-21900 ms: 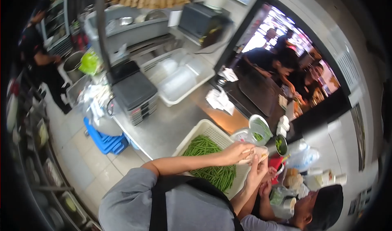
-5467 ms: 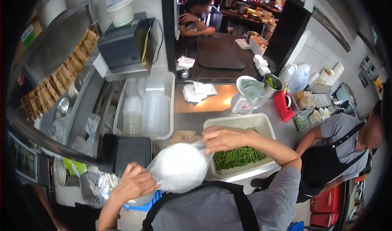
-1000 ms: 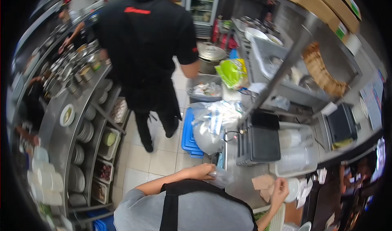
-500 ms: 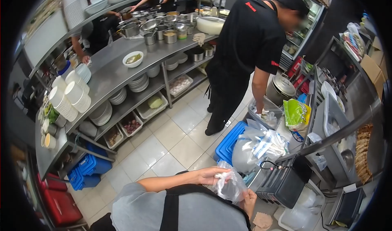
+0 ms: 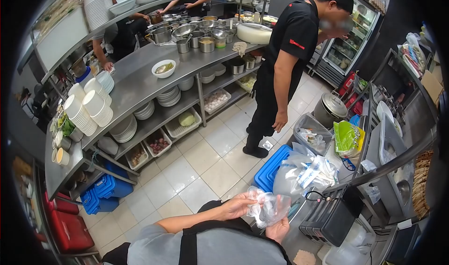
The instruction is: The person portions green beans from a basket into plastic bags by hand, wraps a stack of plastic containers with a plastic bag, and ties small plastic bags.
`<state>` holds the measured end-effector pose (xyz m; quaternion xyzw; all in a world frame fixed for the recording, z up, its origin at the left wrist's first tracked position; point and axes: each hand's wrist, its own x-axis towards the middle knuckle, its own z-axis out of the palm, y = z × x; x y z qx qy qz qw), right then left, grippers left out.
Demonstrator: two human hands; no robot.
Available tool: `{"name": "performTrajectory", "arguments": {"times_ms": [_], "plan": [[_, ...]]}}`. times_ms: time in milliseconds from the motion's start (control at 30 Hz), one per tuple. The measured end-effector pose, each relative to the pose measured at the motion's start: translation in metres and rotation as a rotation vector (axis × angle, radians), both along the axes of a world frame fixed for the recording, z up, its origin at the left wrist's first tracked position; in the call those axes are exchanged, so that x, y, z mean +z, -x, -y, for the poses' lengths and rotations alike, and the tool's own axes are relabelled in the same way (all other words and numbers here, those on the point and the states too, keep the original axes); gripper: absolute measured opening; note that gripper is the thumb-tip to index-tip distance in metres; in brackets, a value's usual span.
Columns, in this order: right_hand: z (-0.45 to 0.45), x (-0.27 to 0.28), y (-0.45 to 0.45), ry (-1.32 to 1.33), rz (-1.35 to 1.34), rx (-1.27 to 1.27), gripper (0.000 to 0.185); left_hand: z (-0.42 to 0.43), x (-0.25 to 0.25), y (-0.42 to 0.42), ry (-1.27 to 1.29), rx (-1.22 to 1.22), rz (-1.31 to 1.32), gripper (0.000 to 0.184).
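Note:
In the lower middle of the head view a clear plastic bag (image 5: pixel 270 209) is stretched between my two hands. My left hand (image 5: pixel 237 206) pinches its bunched, whitish end, fingers closed. On the opposite side my right hand (image 5: pixel 279 229) grips the bag's lower right edge, its fingertips partly behind the film. Whether anything lies inside the bag cannot be made out. Just beyond my hands sits a large clear bag of white and blue plastic packaging (image 5: pixel 314 173), beside a blue lidded bin (image 5: pixel 271 164).
A co-worker in black (image 5: pixel 285 63) stands ahead, near a grey bin (image 5: pixel 311 134). The steel counter (image 5: pixel 135 82) on the left carries a white bowl (image 5: pixel 163 69), pots and stacked cups. A black box-shaped item (image 5: pixel 329 216) and a steel rail are close on my right.
The co-worker has straightened up, drawn a hand out of the grey bin and raised the other near the face. My hands keep hold of the bag, which is spread differently.

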<state>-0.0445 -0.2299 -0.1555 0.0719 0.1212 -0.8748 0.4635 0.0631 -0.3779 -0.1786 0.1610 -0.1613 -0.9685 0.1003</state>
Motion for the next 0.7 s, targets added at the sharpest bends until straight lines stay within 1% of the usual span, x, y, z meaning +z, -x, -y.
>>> {"name": "performTrajectory", "arguments": {"times_ms": [67,100,167,200,233,300,333,367,400,500,533,633,667,700], "plan": [[-0.002,-0.018,0.003,-0.093,-0.151,0.042,0.057,-0.004,0.01,0.0,0.188,0.008,-0.005,0.028],[-0.003,-0.029,0.004,-0.132,-0.235,0.043,0.06,-0.005,0.012,0.0,0.476,0.017,0.002,0.026],[-0.002,-0.026,0.002,-0.238,-0.397,0.081,0.066,-0.006,0.025,-0.001,1.052,0.031,0.017,0.022],[-0.004,-0.023,0.001,-0.306,-0.475,0.119,0.069,-0.002,0.033,-0.004,1.445,0.062,-0.043,0.022],[-0.005,-0.015,-0.002,-0.375,-0.552,0.157,0.072,0.001,0.037,-0.005,1.563,0.034,-0.107,0.023],[-0.008,-0.008,-0.002,-0.4,-0.58,0.254,0.071,0.005,0.043,-0.006,1.796,-0.024,-0.244,0.028],[-0.01,-0.006,0.0,-0.411,-0.596,0.323,0.069,0.007,0.048,-0.007,1.852,-0.025,-0.29,0.036],[-0.012,-0.004,0.001,-0.422,-0.613,0.395,0.067,0.005,0.052,-0.007,1.854,-0.057,-0.277,0.035],[-0.009,-0.004,-0.002,-0.446,-0.59,0.41,0.065,0.004,0.055,-0.008,1.856,-0.09,-0.262,0.034],[-0.006,-0.008,-0.006,-0.405,-0.504,0.513,0.068,0.001,0.064,-0.006,1.804,-0.143,-0.193,0.029],[-0.007,0.004,-0.004,-0.395,-0.509,0.598,0.07,0.0,0.065,-0.004,1.779,-0.155,-0.165,0.027],[-0.004,0.009,-0.007,-0.338,-0.421,0.603,0.07,0.001,0.066,0.005,1.995,0.165,-0.055,0.023],[-0.003,0.008,-0.008,-0.32,-0.387,0.58,0.07,0.002,0.067,0.006,2.071,0.182,-0.022,0.022],[-0.003,0.007,-0.01,-0.306,-0.355,0.559,0.07,0.001,0.065,0.005,2.034,0.138,-0.009,0.022]]}}
